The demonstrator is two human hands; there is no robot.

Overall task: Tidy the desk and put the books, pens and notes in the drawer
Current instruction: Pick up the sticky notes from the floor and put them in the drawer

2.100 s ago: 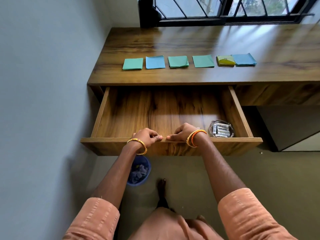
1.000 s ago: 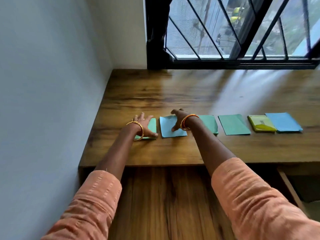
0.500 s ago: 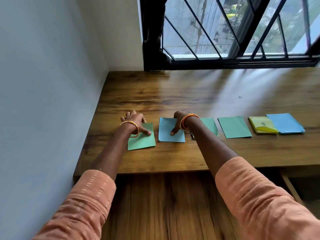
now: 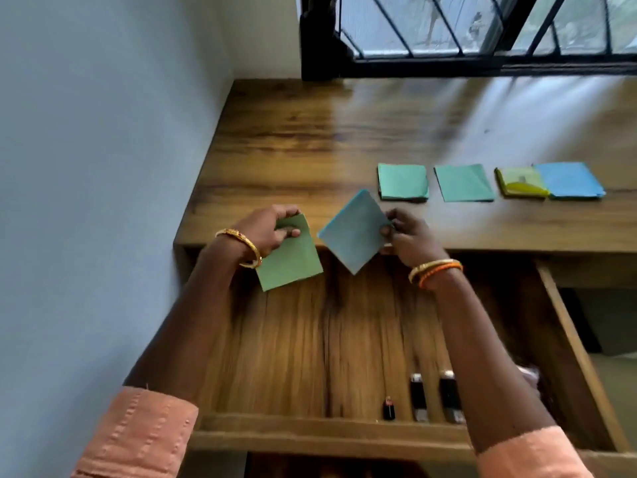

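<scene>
My left hand point(image 4: 267, 229) pinches a green note pad point(image 4: 293, 258) by its top corner, lifted off the desk over the open drawer point(image 4: 310, 339). My right hand point(image 4: 408, 238) pinches a blue note pad point(image 4: 355, 231) by its right corner, tilted like a diamond above the drawer's back edge. On the desk top point(image 4: 344, 132) lie two green pads point(image 4: 402, 182) point(image 4: 463, 182), a yellow pad point(image 4: 520, 182) and another blue pad point(image 4: 570, 181) in a row.
Three small dark objects point(image 4: 418, 396) lie at the drawer's front, beside my right forearm. A grey wall point(image 4: 103, 167) closes the left side. A barred window point(image 4: 482, 29) runs behind the desk. The drawer's right wall point(image 4: 579, 350) juts toward me.
Both hands slid the leftmost green and blue pads to the desk edge, picked them up and brought them back over the open drawer. The camera has tilted down.
</scene>
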